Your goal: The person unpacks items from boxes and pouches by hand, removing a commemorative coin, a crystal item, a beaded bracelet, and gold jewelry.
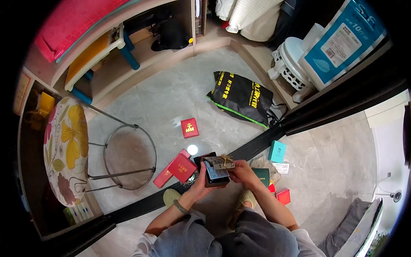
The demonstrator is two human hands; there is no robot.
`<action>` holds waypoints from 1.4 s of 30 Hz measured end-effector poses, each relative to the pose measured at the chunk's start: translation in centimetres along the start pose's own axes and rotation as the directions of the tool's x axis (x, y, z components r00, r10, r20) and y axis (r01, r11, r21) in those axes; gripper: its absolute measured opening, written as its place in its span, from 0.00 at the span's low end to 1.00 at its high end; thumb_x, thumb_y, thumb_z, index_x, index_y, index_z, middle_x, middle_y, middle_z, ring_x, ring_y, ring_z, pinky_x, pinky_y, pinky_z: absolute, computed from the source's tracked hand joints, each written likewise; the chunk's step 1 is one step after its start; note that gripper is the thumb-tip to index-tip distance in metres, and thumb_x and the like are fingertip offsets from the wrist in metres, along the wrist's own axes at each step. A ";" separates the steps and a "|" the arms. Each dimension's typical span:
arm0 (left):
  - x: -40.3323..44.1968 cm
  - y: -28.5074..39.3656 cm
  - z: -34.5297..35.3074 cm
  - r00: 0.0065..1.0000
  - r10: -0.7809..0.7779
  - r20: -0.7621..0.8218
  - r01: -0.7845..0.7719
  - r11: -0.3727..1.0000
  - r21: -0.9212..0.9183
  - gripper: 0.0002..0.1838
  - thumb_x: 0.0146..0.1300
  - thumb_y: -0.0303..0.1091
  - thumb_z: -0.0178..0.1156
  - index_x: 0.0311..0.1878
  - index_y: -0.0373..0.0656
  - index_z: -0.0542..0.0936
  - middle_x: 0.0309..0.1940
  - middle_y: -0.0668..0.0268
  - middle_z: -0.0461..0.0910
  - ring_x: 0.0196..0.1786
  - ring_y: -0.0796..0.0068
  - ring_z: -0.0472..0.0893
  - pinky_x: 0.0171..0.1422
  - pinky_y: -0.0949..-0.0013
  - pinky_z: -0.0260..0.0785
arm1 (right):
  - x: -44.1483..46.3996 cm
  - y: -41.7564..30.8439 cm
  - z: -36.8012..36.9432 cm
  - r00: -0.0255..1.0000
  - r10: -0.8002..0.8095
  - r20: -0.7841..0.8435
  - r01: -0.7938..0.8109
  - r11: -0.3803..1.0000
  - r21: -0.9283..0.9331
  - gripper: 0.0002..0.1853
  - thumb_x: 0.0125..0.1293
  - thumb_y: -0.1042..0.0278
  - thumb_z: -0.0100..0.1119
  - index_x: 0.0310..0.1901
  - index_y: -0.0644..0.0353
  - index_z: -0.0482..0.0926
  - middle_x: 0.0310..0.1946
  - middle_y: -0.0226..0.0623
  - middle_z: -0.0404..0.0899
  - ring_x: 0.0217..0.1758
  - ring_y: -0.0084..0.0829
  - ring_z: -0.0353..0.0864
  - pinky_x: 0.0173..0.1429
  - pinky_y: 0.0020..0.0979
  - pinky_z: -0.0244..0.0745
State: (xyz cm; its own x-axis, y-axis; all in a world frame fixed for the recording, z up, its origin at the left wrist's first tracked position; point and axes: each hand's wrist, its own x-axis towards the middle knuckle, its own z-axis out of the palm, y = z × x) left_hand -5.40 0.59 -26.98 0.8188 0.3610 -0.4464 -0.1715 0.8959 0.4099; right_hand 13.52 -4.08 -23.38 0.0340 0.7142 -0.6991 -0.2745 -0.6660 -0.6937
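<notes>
Hands work close together above grey-clad knees (175, 235), the left hand (198, 187) cupping an open dark box (217, 181), its fingers partly curled around the side. The right hand (243, 173) pinches, fingers nearly closed, the edge of a patterned piece (230, 165) trimmed with a bow, held over the box. The step in hand looks like handling that piece at the open box; moving it would call for a steady left-hand hold and a light right-hand grip, sparing the bow. Red boxes (184, 168) lie just beside the left hand, a teal box (277, 151) beyond the right. Farther off, a black bag (242, 99) lies on the floor (171, 98) near low shelving (165, 64).
</notes>
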 end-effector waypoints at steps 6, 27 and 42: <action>-0.2 -0.4 -0.5 0.997 -0.001 -0.081 0.005 0.999 0.048 0.45 0.65 0.74 0.33 0.70 0.44 0.63 0.61 0.55 0.73 0.60 0.56 0.76 0.64 0.46 0.70 | 1.1 2.9 1.0 0.826 -0.557 -0.090 0.458 0.755 -0.469 0.10 0.59 0.75 0.59 0.43 0.66 0.82 0.26 0.38 0.84 0.27 0.31 0.81 0.33 0.31 0.74; -0.9 0.9 1.0 0.998 0.028 -0.053 -0.029 0.999 -0.033 0.43 0.66 0.74 0.31 0.71 0.49 0.60 0.65 0.59 0.70 0.62 0.61 0.75 0.64 0.46 0.71 | -3.9 -1.4 2.1 0.634 -0.719 0.286 0.644 0.286 -0.710 0.26 0.57 0.65 0.68 0.59 0.50 0.79 0.56 0.42 0.67 0.53 0.42 0.66 0.58 0.38 0.66; -1.1 0.5 1.0 0.997 -0.005 -0.078 0.000 0.998 -0.065 0.39 0.67 0.71 0.39 0.68 0.49 0.63 0.59 0.61 0.73 0.59 0.65 0.77 0.62 0.49 0.72 | -4.4 -0.4 2.8 0.616 -0.716 0.328 0.667 0.254 -0.700 0.19 0.64 0.68 0.58 0.57 0.52 0.81 0.60 0.43 0.68 0.59 0.45 0.65 0.65 0.41 0.60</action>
State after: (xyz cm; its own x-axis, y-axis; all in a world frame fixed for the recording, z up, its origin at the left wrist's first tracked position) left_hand -5.85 0.41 -25.43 0.7744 0.3755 -0.5092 -0.2069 0.9109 0.3571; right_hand 10.82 -6.41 -19.53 -0.0973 0.9877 0.1227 0.6256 0.1565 -0.7643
